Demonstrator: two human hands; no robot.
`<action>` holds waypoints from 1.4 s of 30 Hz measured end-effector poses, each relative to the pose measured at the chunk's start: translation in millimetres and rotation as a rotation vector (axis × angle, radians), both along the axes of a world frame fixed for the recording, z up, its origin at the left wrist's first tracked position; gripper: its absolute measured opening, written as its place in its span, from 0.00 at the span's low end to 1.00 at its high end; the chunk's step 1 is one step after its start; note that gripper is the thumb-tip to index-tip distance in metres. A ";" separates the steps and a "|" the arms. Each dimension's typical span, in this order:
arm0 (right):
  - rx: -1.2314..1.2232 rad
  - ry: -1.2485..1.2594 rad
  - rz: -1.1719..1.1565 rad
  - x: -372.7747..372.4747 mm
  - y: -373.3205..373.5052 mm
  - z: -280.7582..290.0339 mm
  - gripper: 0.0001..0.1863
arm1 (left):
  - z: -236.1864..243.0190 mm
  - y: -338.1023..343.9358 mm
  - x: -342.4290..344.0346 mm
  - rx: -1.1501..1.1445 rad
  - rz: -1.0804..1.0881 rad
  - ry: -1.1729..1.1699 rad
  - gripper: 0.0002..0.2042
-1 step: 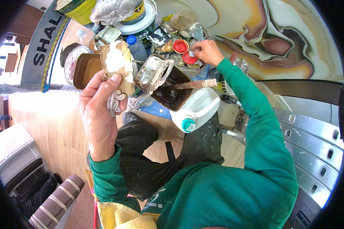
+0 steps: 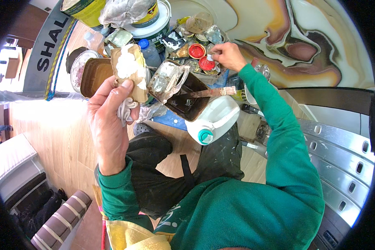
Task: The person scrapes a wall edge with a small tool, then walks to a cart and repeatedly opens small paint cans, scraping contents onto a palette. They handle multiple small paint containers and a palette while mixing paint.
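Pinched between the thumb and fingers of my left hand (image 2: 112, 110) is a piece of cardboard (image 2: 130, 68) with a thick smear of white paste on it. A crumpled white rag (image 2: 126, 111) is tucked under the same hand's fingers. Farther right, my right hand (image 2: 229, 56) is closed in a pinch beside a red lid (image 2: 206, 63). A small whitish bit shows at its fingertips; what it is I cannot make out. A second red lid (image 2: 196, 51) lies just left of it, among several small tins.
A brown container (image 2: 187, 110) has a paintbrush (image 2: 214, 92) across it, beside another brown container (image 2: 93, 77). Near my knees stands a white jug with a teal cap (image 2: 205, 136). Behind are a blue-capped bottle (image 2: 150, 54) and buckets (image 2: 154, 29). A metal ladder (image 2: 341, 146) lies at right.
Both hands have shifted very slightly to the right, with the cardboard still in my left hand. Nothing else has visibly moved.
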State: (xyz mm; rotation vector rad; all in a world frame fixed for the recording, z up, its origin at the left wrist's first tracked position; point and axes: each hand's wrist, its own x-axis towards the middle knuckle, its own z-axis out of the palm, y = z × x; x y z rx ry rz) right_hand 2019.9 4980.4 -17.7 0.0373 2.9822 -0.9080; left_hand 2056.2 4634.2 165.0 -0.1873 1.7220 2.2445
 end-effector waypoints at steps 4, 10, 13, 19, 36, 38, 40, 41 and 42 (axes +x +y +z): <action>-0.390 -0.056 -0.205 16.2 7.1 38.3 0.14 | 3.3 5.7 -0.9 -0.022 -0.057 0.005 0.08; -0.917 -0.046 -0.262 75.4 -12.9 128.0 0.11 | 12.0 25.7 8.7 -0.031 -0.147 0.085 0.11; -0.997 0.083 -0.239 94.1 -35.9 167.5 0.11 | 16.2 33.0 14.0 -0.014 -0.189 0.090 0.11; -0.707 0.444 -0.089 115.9 -83.7 213.2 0.10 | 17.9 34.5 19.2 -0.082 -0.272 0.156 0.12; -0.228 0.625 0.178 106.4 -117.7 233.4 0.11 | 19.7 24.3 32.1 -0.182 -0.348 0.305 0.11; -0.191 0.627 0.177 104.3 -119.1 230.9 0.09 | 20.4 24.6 32.7 -0.178 -0.349 0.309 0.11; -0.171 0.639 0.172 103.2 -119.4 229.0 0.09 | 21.9 24.2 33.8 -0.168 -0.344 0.292 0.11; -0.168 0.648 0.167 102.8 -119.5 228.3 0.09 | 22.8 24.1 34.0 -0.167 -0.339 0.287 0.10; -0.166 0.657 0.162 102.6 -119.5 227.9 0.09 | 23.5 24.0 33.9 -0.161 -0.339 0.280 0.10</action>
